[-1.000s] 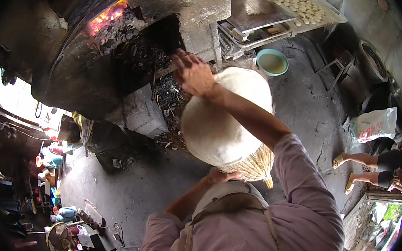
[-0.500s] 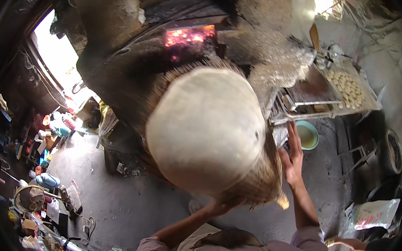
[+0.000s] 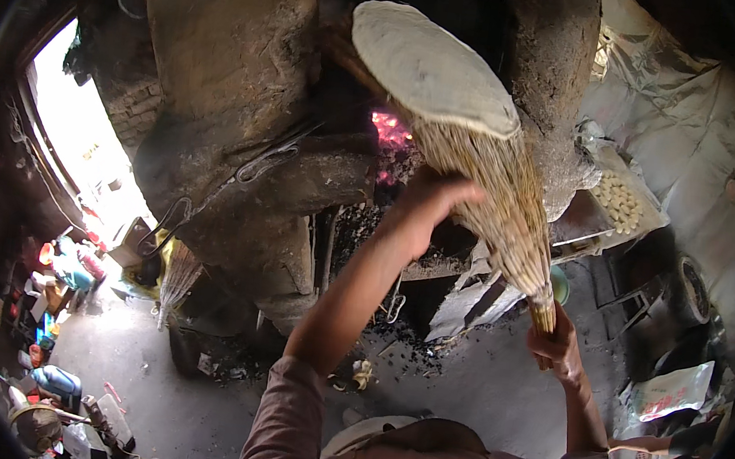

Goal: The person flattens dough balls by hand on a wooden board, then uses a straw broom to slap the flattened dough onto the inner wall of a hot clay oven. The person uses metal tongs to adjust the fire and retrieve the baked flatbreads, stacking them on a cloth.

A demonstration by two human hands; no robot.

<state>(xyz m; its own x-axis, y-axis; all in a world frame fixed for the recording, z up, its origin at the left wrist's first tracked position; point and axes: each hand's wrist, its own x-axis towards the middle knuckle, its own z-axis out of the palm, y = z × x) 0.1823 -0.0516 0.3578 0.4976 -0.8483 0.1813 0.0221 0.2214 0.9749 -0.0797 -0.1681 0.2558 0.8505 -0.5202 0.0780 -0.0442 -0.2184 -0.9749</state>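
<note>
A flat, pale round of dough [image 3: 434, 68] lies tilted on the wide end of a straw broom [image 3: 513, 209], before the dark mouth of a clay oven. Lower right, my right hand [image 3: 560, 344] is closed round the broom's bound handle. My left hand [image 3: 437, 203], a little blurred, grips the left edge of the straw below the dough. One finger or thumb lies over the stalks; its other fingers are partly hidden. Red embers [image 3: 390, 129] glow just behind the broom.
Clay oven walls [image 3: 225, 53] rise on both sides of the opening. A metal hook [image 3: 253, 164] rests on the left ledge. At right stands a tray [image 3: 652, 206] with several small dough pieces. Another broom [image 3: 178, 281] leans at left. Another person's legs [image 3: 667, 445] show lower right.
The dough and broom have moved up and away from me, toward the oven, and tilted. My right hand, open beside the broom before, now grips its handle. My left hand has moved forward along the straw.
</note>
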